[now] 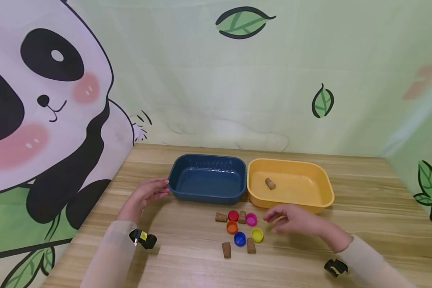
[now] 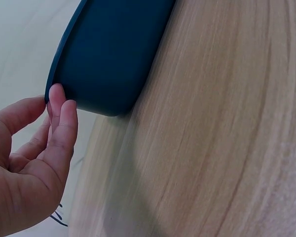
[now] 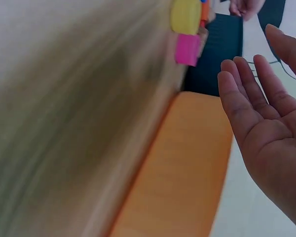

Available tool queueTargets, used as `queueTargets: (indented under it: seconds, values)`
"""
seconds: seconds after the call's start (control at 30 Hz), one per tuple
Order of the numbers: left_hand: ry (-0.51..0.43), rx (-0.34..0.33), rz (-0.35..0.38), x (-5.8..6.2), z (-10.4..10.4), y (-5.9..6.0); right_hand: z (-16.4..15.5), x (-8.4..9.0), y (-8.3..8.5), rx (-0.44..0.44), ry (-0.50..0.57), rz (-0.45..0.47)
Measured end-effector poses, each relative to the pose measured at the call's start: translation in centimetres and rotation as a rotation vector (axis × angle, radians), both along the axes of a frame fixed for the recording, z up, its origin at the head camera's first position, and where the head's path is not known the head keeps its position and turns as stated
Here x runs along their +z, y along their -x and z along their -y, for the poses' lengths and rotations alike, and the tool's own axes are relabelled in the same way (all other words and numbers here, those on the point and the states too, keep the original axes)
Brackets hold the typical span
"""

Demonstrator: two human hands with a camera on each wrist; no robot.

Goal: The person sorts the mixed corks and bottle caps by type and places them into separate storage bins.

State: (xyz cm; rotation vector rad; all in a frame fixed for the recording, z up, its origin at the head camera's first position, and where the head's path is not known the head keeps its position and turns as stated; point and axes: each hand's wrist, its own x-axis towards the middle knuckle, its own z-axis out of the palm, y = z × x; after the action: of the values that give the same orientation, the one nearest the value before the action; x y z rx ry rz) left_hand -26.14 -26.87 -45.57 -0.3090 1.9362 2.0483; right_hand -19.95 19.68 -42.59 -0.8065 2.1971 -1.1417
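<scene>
At the left end of the dark blue bin (image 1: 209,198), my left hand (image 1: 149,192) pinches the rim, with the thumb at the edge and fingertips against the outer wall (image 2: 108,59). My right hand (image 1: 295,219) hovers in front of the yellow bin (image 1: 291,203) with relaxed fingers and nothing in them. Just left of it lie a magenta cap (image 1: 251,219) and a yellow cap (image 1: 257,235). Red (image 1: 233,216), orange (image 1: 232,227) and blue (image 1: 239,239) caps sit among several corks (image 1: 226,250). A single cork (image 1: 270,183) lies inside the yellow bin.
Both bins stand side by side on a wooden table (image 1: 187,248), near its back edge. Behind them hangs a pale green cloth (image 1: 201,80) printed with a panda and leaves. Small black cameras (image 1: 143,239) are strapped at both wrists.
</scene>
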Motion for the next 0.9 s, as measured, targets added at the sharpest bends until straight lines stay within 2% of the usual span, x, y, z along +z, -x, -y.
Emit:
queueTargets:
  seconds: [0.33,0.67,0.9]
  values:
    - [-0.007,-0.001,0.002,0.0,0.1,0.1,0.8,-2.2,-0.2,0.035,-0.022,0.011]
    - [0.01,-0.017,0.001,0.1,0.0,0.1,1.7,-2.6,-0.3,0.028,-0.077,0.022]
    - [0.012,-0.016,-0.005,0.2,0.0,0.0,2.3,-2.9,-0.1,0.027,-0.155,-0.045]
